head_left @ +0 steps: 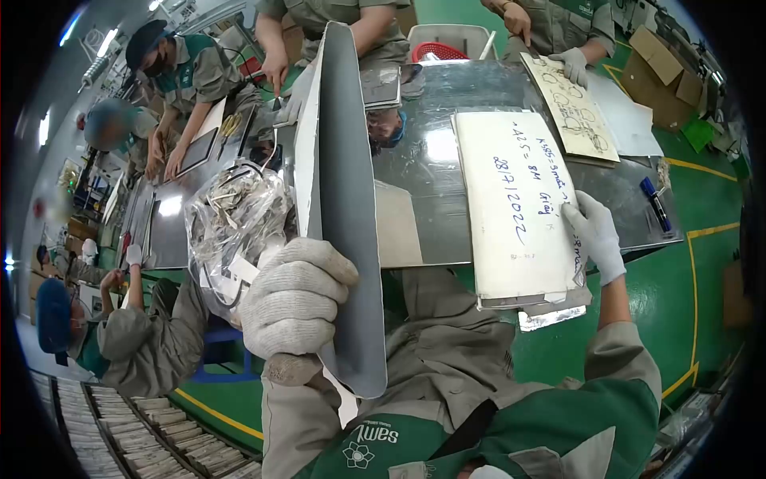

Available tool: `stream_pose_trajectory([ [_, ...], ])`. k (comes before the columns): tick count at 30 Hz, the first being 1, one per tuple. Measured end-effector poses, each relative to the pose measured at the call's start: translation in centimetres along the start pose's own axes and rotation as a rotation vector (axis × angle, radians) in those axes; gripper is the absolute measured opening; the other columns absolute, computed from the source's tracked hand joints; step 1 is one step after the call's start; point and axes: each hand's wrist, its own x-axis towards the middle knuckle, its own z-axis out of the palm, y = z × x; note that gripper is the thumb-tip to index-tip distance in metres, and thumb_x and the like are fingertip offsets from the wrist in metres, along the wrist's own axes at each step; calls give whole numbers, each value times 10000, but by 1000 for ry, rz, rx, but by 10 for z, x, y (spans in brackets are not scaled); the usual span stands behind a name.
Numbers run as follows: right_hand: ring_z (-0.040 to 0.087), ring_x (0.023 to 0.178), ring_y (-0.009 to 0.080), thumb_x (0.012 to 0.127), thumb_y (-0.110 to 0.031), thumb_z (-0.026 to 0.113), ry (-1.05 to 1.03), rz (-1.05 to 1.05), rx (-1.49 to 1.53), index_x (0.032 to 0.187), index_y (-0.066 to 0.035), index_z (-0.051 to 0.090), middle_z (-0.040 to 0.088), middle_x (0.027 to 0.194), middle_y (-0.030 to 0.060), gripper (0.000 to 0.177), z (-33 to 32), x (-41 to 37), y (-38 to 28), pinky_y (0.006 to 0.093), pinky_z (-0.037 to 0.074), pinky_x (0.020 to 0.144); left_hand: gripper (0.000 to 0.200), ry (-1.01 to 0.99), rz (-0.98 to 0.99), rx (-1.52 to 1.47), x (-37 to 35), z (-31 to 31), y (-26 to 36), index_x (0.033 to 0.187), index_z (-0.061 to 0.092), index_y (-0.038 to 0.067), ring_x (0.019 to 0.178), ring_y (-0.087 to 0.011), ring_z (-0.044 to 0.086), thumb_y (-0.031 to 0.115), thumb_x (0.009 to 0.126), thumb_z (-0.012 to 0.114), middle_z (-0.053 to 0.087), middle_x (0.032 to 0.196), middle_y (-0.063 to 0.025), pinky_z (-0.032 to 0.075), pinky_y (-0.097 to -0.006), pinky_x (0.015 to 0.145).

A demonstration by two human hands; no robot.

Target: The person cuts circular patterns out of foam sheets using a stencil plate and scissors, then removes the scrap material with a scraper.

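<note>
In a white knit glove, my left hand is closed round the lower edge of a large thin board, grey on the side facing right and white on the other. The board stands upright, nearly edge-on to me. On the right, my gloved right hand grips the side edge of a stack of white boards with blue handwriting on top. The stack overhangs the table's near edge; part of that hand's grip is hidden.
On the metal table lie a clear plastic bag of scraps, a blue marker and a patterned board touched by a co-worker's gloved hand. Other workers stand across and to the left. A red basket sits behind.
</note>
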Motion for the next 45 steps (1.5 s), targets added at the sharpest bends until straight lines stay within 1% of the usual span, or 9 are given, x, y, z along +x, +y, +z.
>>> stream_pose_trajectory([
  [10, 544, 1207, 279, 914, -98, 545, 396, -324, 168, 1344, 2, 489, 557, 1311, 176, 446, 22, -44, -67, 369, 423, 1015, 356, 24, -125, 101, -5, -36, 87, 1174, 552, -7, 760, -409, 594, 269, 958, 489, 654, 979, -186, 502, -475, 703],
  [15, 601, 1118, 247, 780, 52, 537, -21, -590, 626, 1327, 42, 497, 598, 1235, 186, 548, 65, -104, -131, 357, 460, 961, 331, 259, -121, 392, -29, -29, 149, 1118, 543, 1, 786, -375, 582, 287, 964, 475, 640, 969, -176, 493, -447, 718],
  [21, 574, 1109, 353, 806, -347, 702, -899, -1193, 499, 1449, -65, 330, 558, 1261, 190, 794, 112, -141, -186, 414, 479, 922, 316, 617, -88, 889, -56, -10, 212, 1051, 531, 12, 817, -334, 568, 308, 972, 458, 624, 956, -163, 481, -413, 735],
  [26, 460, 1289, 282, 885, -370, 644, -1900, -874, 528, 1506, 9, 126, 362, 1476, 194, 893, 167, -192, -213, 360, 373, 1069, 316, 926, -124, 1434, -84, 2, 260, 996, 522, 20, 843, -300, 556, 326, 978, 444, 610, 946, -153, 472, -386, 750],
  [32, 388, 1310, 190, 939, -378, 573, -2338, -13, 755, 1469, 63, 214, 404, 1422, 150, 778, 237, -250, -205, 299, 300, 1092, 333, 1257, -262, 1861, -132, 12, 287, 929, 511, 31, 874, -259, 541, 347, 985, 427, 594, 933, -140, 461, -352, 768],
  [36, 593, 1014, 143, 876, -370, 692, -1944, 258, 828, 1344, 80, 392, 593, 1170, 117, 716, 283, -235, -202, 268, 474, 886, 352, 1424, -472, 1927, -177, 12, 283, 884, 503, 37, 895, -232, 532, 362, 990, 416, 583, 924, -132, 453, -330, 779],
  [40, 599, 1014, 187, 834, -384, 734, -1494, 150, 737, 1288, 91, 422, 588, 1163, 163, 727, 316, -198, -204, 297, 490, 864, 292, 1042, -963, 1741, -248, 20, 262, 926, 527, 18, 887, -205, 554, 286, 996, 436, 578, 951, -112, 457, -308, 788],
  [42, 605, 1004, 207, 836, -383, 725, -1285, 65, 622, 1279, 102, 414, 577, 1185, 177, 727, 346, -175, -196, 304, 495, 851, 332, 2212, -920, 454, -288, 22, 250, 1093, 583, 20, 978, -221, 620, 315, 947, 533, 626, 1068, -110, 499, -296, 848],
  [45, 624, 952, 209, 811, -361, 733, -1173, 118, 458, 1202, 94, 528, 638, 1080, 175, 633, 358, -137, -187, 289, 479, 869, 472, 1937, -1152, -489, -373, 48, 254, 1302, 480, 10, 1156, -335, 582, 355, 990, 399, 603, 1224, -166, 550, -537, 887],
])
